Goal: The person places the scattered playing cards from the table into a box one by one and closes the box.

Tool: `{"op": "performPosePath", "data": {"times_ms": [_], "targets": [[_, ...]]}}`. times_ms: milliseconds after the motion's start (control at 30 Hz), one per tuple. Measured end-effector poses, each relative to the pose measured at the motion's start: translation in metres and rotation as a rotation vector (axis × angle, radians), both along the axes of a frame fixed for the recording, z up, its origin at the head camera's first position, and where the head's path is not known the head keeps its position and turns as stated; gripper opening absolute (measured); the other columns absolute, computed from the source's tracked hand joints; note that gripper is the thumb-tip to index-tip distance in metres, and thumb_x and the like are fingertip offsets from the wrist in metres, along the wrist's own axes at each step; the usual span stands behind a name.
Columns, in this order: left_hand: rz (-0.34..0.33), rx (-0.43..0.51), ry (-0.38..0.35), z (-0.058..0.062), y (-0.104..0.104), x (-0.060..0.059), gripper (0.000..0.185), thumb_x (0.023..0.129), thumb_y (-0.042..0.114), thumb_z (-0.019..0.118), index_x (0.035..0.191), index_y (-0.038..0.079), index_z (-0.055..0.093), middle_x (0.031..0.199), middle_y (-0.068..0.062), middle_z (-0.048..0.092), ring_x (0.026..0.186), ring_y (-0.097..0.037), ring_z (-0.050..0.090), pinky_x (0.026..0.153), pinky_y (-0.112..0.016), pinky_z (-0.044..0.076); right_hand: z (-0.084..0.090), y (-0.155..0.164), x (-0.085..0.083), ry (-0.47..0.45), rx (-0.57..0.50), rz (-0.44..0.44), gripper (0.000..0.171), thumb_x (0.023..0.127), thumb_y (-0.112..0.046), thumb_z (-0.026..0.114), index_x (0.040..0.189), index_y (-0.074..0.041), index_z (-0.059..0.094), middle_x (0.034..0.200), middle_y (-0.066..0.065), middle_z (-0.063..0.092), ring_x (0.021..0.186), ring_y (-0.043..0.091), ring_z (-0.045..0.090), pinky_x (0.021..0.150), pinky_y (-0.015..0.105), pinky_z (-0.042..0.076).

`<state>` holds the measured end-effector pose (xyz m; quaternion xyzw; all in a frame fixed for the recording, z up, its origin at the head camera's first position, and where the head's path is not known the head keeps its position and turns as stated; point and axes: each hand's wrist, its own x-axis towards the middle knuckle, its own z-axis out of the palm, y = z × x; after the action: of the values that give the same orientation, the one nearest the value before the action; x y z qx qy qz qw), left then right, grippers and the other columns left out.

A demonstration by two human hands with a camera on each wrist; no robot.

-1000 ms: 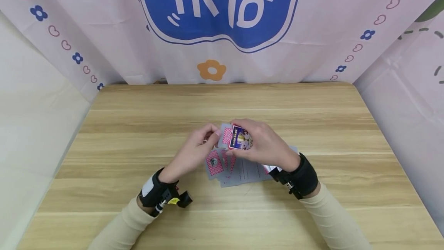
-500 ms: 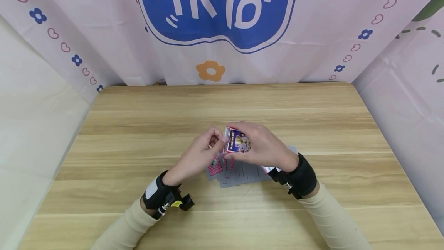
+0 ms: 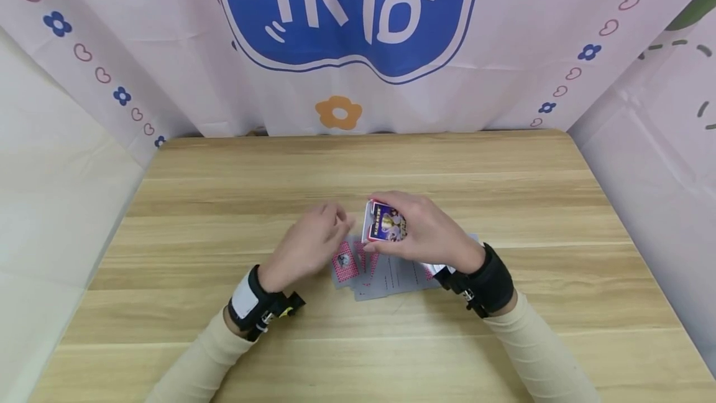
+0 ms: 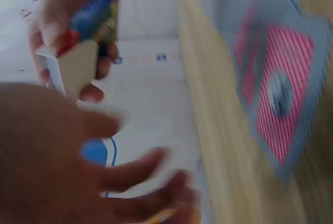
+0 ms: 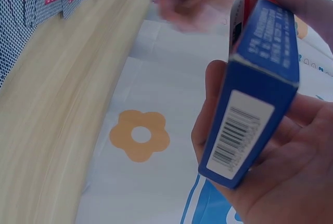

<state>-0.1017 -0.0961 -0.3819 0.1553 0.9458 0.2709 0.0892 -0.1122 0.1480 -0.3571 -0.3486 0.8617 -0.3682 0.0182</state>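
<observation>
Two hands work over the middle of the wooden table (image 3: 224,191), so read them from the left edge across. Your left hand (image 3: 310,244) hovers just above the table, apart from the card box. It holds nothing that shows, and its fingers look loosely curled; the left wrist view is too blurred to say more. Just beside and below it, a loose spread of playing cards (image 3: 380,269) lies face down, red-patterned backs up, fanned toward the near edge and running partly under your right wrist.

Your right hand (image 3: 425,232) grips the card box (image 3: 385,221) and lifts it clear of the spread, thumb on one broad face and fingers wrapped round the other. The right wrist view shows its blue side with a barcode (image 5: 234,138) on the near end and the red-edged mouth at the far end, turned toward your left hand.

To do this well, I judge you should keep the box steady and tilted so its mouth faces your left hand, without squeezing the faces so hard that the opening pinches flat. Square a small batch of cards against the table before lifting them, and feed them in short edge first. Take from the top of the fan, so the cards beneath do not slide toward the near edge.
</observation>
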Motion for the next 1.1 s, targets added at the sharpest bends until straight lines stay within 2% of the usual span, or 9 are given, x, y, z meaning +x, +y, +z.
{"op": "performPosePath", "data": {"times_ms": [100,167,267,533,767,867,1000,1100], "targets": [[-0.093,-0.263,-0.004,-0.008,-0.005,0.0,0.063,0.092,0.053,0.078,0.125,0.002,0.065,0.113,-0.014,0.063,0.097,-0.026,0.058,0.08,-0.041,0.056,0.0,0.0,0.0,-0.015,0.006,-0.004,0.08,0.081,-0.034,0.092,0.146,-0.005,0.057,0.128,0.01,0.07,0.089,0.012,0.065,0.075,0.023,0.058],[-0.134,-0.34,-0.028,-0.013,-0.006,0.0,0.082,0.078,0.06,0.088,0.129,0.001,0.063,0.119,-0.017,0.063,0.102,-0.029,0.058,0.085,-0.045,0.058,0.001,0.0,0.0,-0.022,0.009,-0.004,0.08,0.081,-0.034,0.092,0.146,-0.005,0.056,0.128,0.01,0.07,0.089,0.012,0.065,0.075,0.023,0.058],[-0.141,-0.357,-0.054,-0.016,-0.006,0.0,0.096,0.065,0.063,0.094,0.132,0.003,0.06,0.122,-0.016,0.061,0.106,-0.031,0.057,0.086,-0.048,0.058,0.001,0.0,0.0,-0.03,0.014,-0.006,0.08,0.082,-0.035,0.092,0.147,-0.005,0.056,0.127,0.009,0.07,0.089,0.012,0.065,0.075,0.023,0.058],[-0.145,-0.354,-0.058,-0.017,-0.006,0.0,0.088,0.064,0.054,0.099,0.125,0.004,0.059,0.109,-0.011,0.057,0.097,-0.027,0.052,0.074,-0.039,0.051,0.0,-0.001,0.0,-0.041,0.011,-0.011,0.08,0.081,-0.034,0.093,0.147,-0.006,0.057,0.125,0.008,0.071,0.089,0.011,0.065,0.075,0.023,0.058],[-0.138,-0.307,-0.172,-0.02,-0.004,-0.005,0.082,0.065,0.044,0.101,0.121,0.004,0.057,0.105,-0.009,0.056,0.093,-0.025,0.052,0.073,-0.036,0.049,0.001,-0.001,0.001,-0.046,0.022,-0.019,0.08,0.081,-0.034,0.093,0.147,-0.006,0.057,0.125,0.008,0.071,0.087,0.011,0.065,0.074,0.023,0.057],[-0.148,-0.251,-0.243,-0.019,-0.006,-0.006,0.067,0.074,0.037,0.097,0.117,0.007,0.056,0.096,-0.005,0.06,0.084,-0.021,0.057,0.067,-0.033,0.047,0.001,-0.001,0.001,-0.042,0.028,-0.019,0.08,0.081,-0.034,0.092,0.147,-0.006,0.056,0.125,0.008,0.07,0.088,0.011,0.065,0.075,0.023,0.057],[-0.222,-0.08,-0.334,-0.014,-0.01,-0.008,0.038,0.093,0.027,0.082,0.116,0.009,0.058,0.085,0.0,0.064,0.071,-0.014,0.057,0.061,-0.028,0.045,0.001,0.001,0.0,-0.02,0.03,-0.012,0.079,0.083,-0.035,0.091,0.147,-0.005,0.056,0.129,0.01,0.07,0.09,0.012,0.065,0.077,0.024,0.058],[-0.262,0.098,-0.332,-0.005,-0.013,-0.009,0.025,0.103,0.024,0.069,0.12,0.009,0.059,0.084,0.0,0.065,0.068,-0.011,0.056,0.06,-0.026,0.046,0.001,0.002,-0.001,0.005,0.023,-0.009,0.077,0.083,-0.036,0.091,0.145,-0.005,0.058,0.13,0.011,0.07,0.091,0.012,0.066,0.077,0.025,0.058]]}}
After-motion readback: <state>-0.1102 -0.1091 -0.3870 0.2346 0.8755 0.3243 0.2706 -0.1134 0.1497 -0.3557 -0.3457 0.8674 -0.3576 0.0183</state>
